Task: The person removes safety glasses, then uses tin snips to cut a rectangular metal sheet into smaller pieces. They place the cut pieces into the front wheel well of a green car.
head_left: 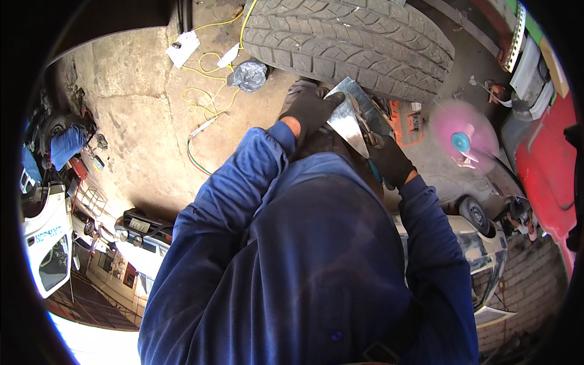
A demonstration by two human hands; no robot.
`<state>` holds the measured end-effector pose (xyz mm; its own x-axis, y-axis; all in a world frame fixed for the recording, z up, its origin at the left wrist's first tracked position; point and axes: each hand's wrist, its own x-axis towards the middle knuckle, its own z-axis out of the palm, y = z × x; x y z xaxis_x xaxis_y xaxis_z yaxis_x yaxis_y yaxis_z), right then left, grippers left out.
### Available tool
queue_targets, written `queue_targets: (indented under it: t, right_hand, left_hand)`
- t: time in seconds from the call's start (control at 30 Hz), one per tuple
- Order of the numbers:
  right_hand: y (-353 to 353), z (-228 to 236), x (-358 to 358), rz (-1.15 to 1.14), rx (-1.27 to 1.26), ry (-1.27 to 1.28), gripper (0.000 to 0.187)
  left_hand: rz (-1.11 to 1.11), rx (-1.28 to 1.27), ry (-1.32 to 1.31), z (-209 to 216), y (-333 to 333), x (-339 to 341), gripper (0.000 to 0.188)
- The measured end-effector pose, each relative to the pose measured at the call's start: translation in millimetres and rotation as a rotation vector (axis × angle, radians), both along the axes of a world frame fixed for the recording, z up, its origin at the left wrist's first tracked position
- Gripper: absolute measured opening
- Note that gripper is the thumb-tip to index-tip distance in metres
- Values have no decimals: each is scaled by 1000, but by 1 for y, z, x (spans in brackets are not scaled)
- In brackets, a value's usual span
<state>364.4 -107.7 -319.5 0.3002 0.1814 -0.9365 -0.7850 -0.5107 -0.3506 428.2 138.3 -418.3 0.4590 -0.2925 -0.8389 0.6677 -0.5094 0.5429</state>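
Observation:
In front of my body, my left hand [310, 112], in a dark glove, is closed on the upper left edge of a shiny piece of sheet metal [349, 123]. The sheet is bent or split, with a second strip slanting beside it. My right hand [392, 161], also gloved, is closed around what look like tin snips [374, 173] with teal handles. Their dark jaws lie against the sheet's right side; whether they bite into it cannot be made out. Both hands are above my lap, just nearer than a large tyre.
The big tyre [347, 42] stands just beyond my hands. An orange case [406, 123] lies to its right, near a spinning pink fan [460, 141]. Yellow cable [204, 100] and a grey plastic bag [249, 75] are on the concrete at left. Red bodywork [550, 176] is far right.

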Motion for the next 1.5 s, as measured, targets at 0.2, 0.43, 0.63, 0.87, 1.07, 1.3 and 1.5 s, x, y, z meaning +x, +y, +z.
queue_targets:
  t: [0.2, 0.43, 0.63, 0.87, 1.07, 1.3, 1.5]
  right_hand:
    - [0, -6, -4, 38, 218, -227, 40]
    - [-18, -8, 11, 325, 315, -269, 39]
    - [2, -8, -1, -182, 224, 83, 30]
    - [18, 14, 5, -226, 119, -8, 22]
    - [21, 3, -2, -292, 124, 104, 30]
    - [12, 2, 9, -293, 205, -41, 38]
    - [17, -12, 1, -397, 274, 98, 34]
  left_hand:
    - [-49, 63, 13, 10, -3, 5, 57]
    - [-50, 18, 39, 8, -3, 7, 43]
    - [26, -27, 119, 4, -2, 6, 43]
    - [197, -92, 203, 32, -9, 8, 45]
    - [235, -118, 333, 38, -10, 15, 47]
    - [250, -164, 305, 44, -13, 16, 49]
    - [224, -114, 305, 44, -15, 19, 49]
